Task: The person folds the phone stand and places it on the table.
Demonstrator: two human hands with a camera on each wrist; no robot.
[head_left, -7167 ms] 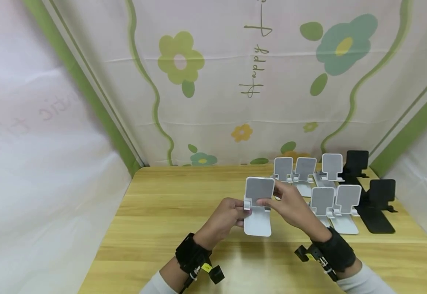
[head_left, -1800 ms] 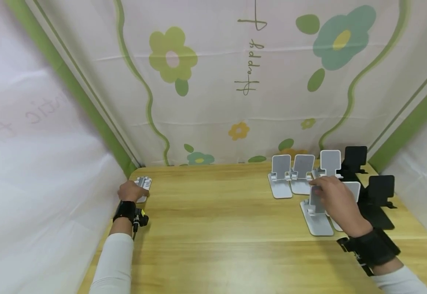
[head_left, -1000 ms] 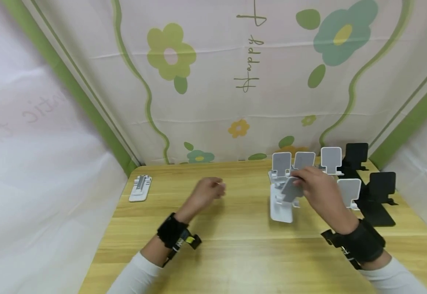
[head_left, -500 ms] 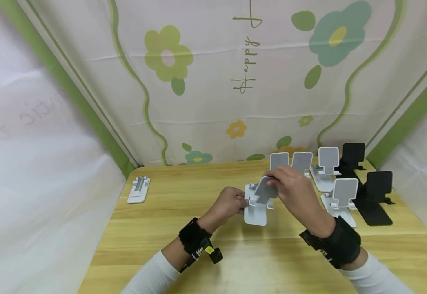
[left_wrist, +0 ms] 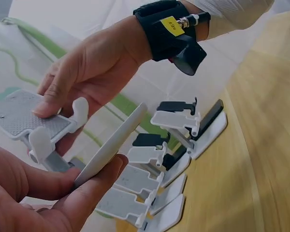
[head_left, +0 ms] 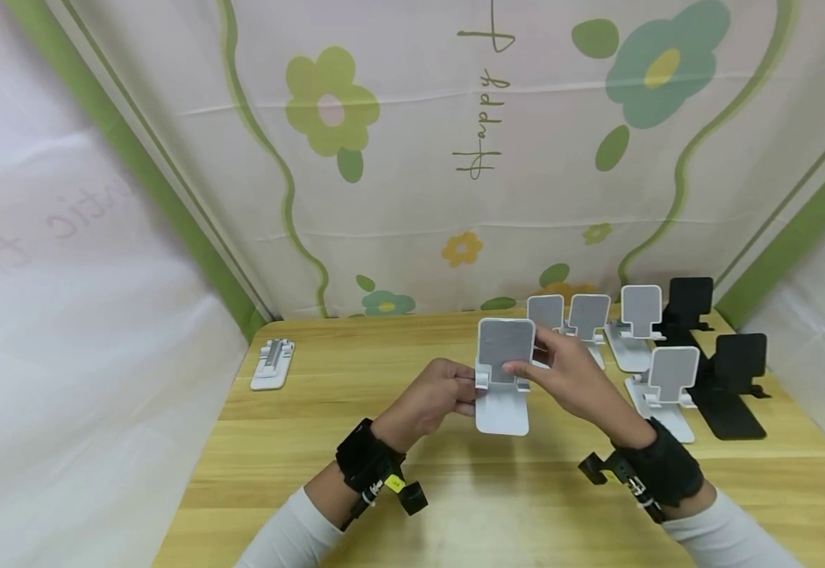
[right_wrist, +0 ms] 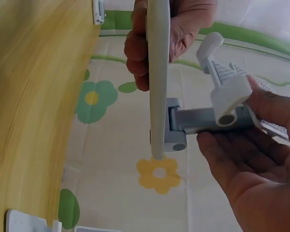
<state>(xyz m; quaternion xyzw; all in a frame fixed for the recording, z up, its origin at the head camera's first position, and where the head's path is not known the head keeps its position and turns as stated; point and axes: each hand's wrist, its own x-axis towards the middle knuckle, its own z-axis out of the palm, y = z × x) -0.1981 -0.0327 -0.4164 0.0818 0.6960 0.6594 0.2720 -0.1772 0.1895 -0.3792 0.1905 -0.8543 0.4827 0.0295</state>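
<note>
A white phone stand with a grey padded plate is held above the middle of the table, unfolded. My left hand pinches the edge of its base, thumb on one face and fingers on the other, as the base shows in the left wrist view. My right hand grips the padded plate, thumb on the grey pad and fingers behind. In the right wrist view, the grey hinged arm stands out from the base, between both hands. A folded white phone stand lies at the table's far left corner.
Several unfolded white phone stands, one in front, stand on the right of the wooden table. Beside them are two black phone stands, the nearer close to the right edge. A flower-printed curtain hangs behind.
My left hand let go of the folded stand at the far left. My right hand brought another white stand from the right; my left hand took its base, and the plate swung to face me.
</note>
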